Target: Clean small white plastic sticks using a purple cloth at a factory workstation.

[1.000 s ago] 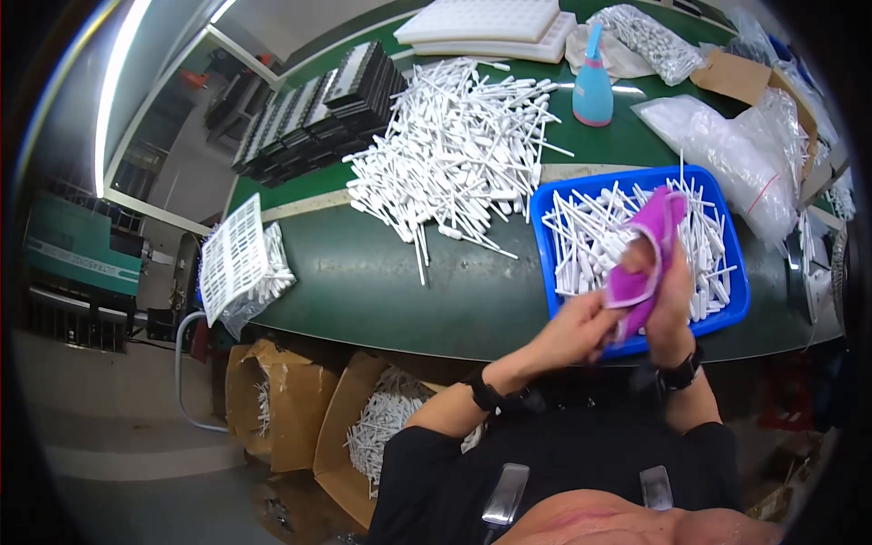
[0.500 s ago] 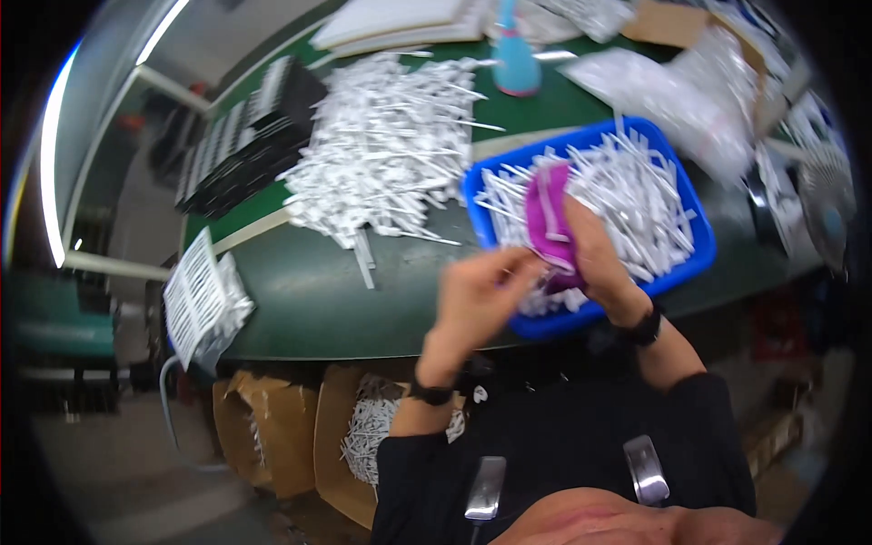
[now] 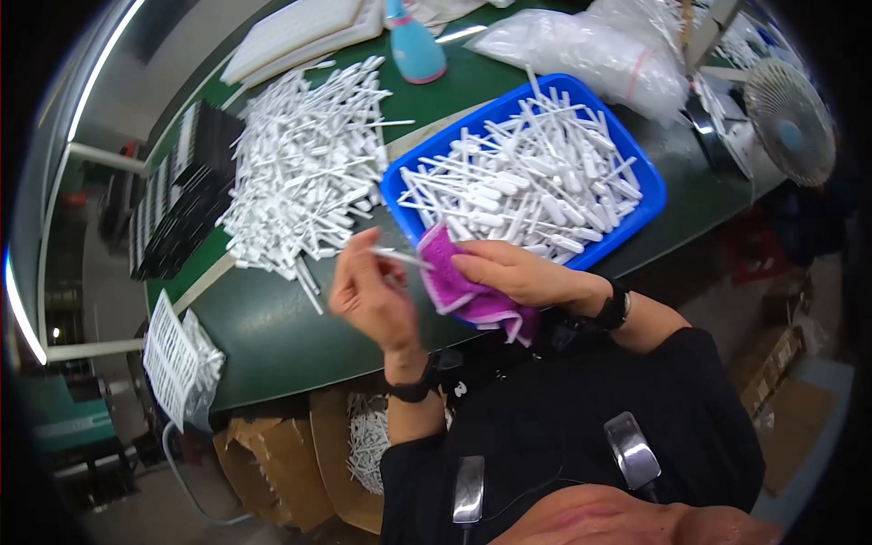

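A heap of white sticks (image 3: 309, 163) lies on the green table (image 3: 291, 354). The left hand (image 3: 374, 295) pinches 1 white stick (image 3: 400, 258), its end touching the purple cloth (image 3: 457, 289), which the right hand (image 3: 527, 272) grips at the near edge of a stick-filled blue tray (image 3: 649, 195). Rightmost is a fan (image 3: 788, 123).
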`<state>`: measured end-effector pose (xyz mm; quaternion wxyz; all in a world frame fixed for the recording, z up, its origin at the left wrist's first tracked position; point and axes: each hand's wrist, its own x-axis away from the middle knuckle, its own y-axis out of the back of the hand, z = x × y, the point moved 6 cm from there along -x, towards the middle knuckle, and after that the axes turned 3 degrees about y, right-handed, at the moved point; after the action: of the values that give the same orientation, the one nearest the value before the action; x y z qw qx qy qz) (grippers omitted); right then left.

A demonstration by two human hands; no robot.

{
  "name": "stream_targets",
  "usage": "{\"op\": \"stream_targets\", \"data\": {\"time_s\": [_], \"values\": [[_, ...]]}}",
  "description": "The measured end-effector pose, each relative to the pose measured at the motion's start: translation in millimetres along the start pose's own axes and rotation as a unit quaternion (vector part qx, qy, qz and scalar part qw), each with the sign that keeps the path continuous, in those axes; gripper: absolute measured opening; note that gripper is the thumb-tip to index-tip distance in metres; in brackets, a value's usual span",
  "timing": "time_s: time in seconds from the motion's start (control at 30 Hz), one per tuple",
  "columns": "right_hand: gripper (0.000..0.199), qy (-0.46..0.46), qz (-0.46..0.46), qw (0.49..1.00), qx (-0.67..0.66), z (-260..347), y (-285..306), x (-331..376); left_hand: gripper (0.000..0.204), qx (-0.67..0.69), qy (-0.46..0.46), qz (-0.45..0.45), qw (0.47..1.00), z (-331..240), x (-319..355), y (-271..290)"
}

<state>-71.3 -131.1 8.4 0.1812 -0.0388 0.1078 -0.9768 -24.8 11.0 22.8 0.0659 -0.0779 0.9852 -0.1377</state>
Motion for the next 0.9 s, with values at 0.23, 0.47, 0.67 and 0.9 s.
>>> {"op": "stream_targets", "data": {"time_s": [0.23, 0.47, 0.67, 0.9], "values": [[0.018, 0.271, -0.187, 0.858, 0.396, 42, 43, 44, 0.022, 0.043, 0.025, 0.020, 0.999, 16, 10, -5], [0.018, 0.323, -0.299, 0.733, 0.518, 56, 88, 73, 0.028, 0.089, 0.295, 0.212, 0.927, 46, 27, -30], [0.029, 0.131, -0.428, 0.591, 0.671, 47, 195, 85, 0.030, -0.106, 0.062, 0.139, 0.983, 24, 8, 15], [0.029, 0.015, -0.313, 0.625, 0.715, 29, 201, 76, 0.017, -0.602, -0.090, -0.065, 0.791, -4, -53, 141]]}}
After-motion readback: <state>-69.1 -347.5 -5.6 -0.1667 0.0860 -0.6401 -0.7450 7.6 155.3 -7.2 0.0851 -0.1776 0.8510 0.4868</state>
